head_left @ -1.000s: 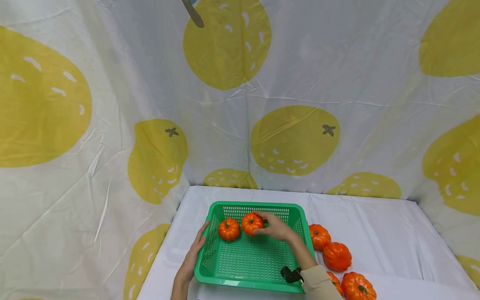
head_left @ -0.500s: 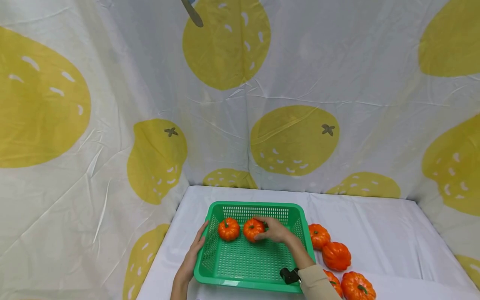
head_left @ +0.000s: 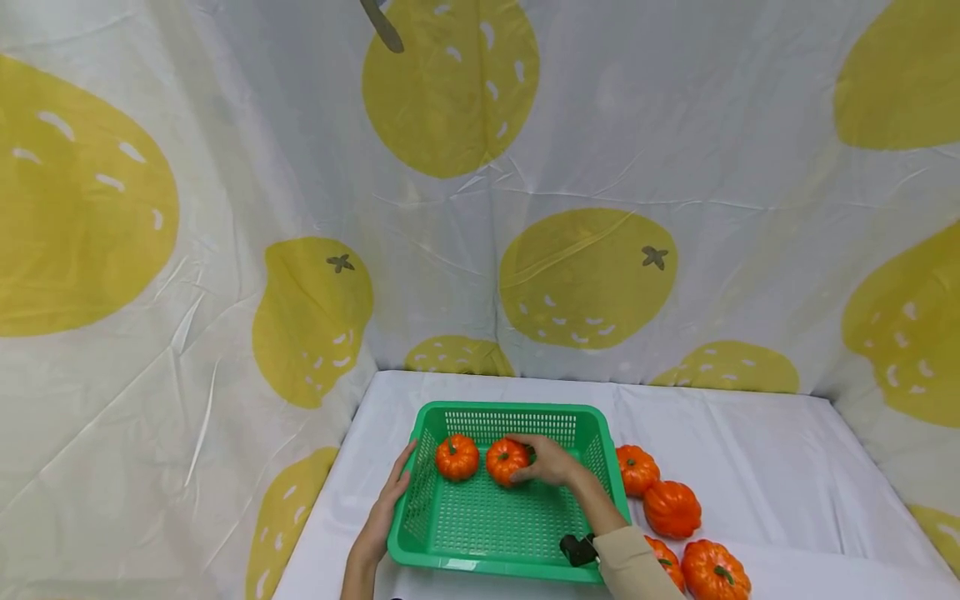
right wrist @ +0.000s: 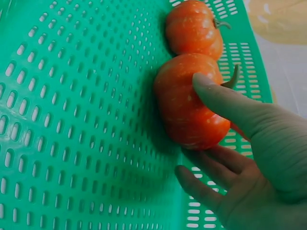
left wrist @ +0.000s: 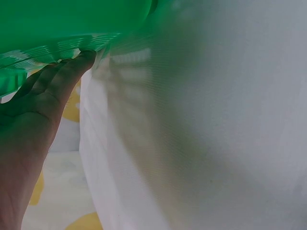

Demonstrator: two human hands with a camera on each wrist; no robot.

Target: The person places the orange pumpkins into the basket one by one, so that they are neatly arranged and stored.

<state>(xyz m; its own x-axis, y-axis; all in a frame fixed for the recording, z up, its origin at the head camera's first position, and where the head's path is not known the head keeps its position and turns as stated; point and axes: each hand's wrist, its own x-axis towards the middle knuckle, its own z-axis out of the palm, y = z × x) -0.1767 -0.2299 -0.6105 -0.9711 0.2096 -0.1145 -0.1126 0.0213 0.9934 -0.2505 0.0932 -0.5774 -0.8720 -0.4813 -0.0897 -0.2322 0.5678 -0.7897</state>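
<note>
A green plastic basket [head_left: 480,567] with slotted walls stands on the white cloth. Inside it, toward the back, two small orange pumpkins are set side by side: a left pumpkin [head_left: 457,457] and a right pumpkin [head_left: 502,464]. My right hand [head_left: 549,460] holds the right one, thumb on its upper side and fingers by its lower side. In the right wrist view this pumpkin [right wrist: 184,108] appears at the basket's floor, close to the other pumpkin [right wrist: 192,29]. My left hand [head_left: 384,510] rests along the basket's left outer side, its fingers [left wrist: 72,72] straight beneath the rim.
To the right of the basket lie several more orange pumpkins, among them a back one [head_left: 637,471], a middle one [head_left: 672,509] and a front one [head_left: 716,571]. A lemon-patterned curtain [head_left: 435,292] encloses the table [head_left: 757,467] behind and at the sides.
Between one second and half a second ago, my right hand brought its pumpkin slightly down and toward me in the basket. Since then it has barely moved. The left hand stays in place.
</note>
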